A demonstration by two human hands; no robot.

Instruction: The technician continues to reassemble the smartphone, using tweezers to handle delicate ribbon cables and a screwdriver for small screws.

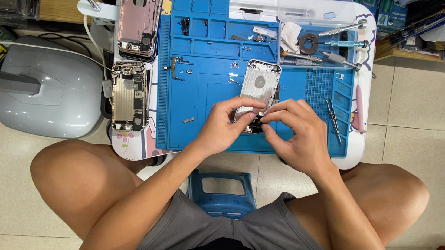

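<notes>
A silver phone housing (259, 85) lies on the blue repair mat (199, 84), its near end under my fingers. My left hand (225, 128) grips the housing's lower left edge, thumb across it. My right hand (295, 132) pinches a small dark part at the housing's near end, fingers bent close together. What the fingertips hold is too small to make out.
Two opened phone bodies (138, 16) (128, 95) lie left of the mat. Screwdrivers (333, 43), a tape roll (310, 42), tweezers (333, 118) and a pink tool (359, 108) sit at the right. Loose small parts (176, 67) dot the mat. A grey lamp base (52, 87) stands left; a blue stool (222, 187) below.
</notes>
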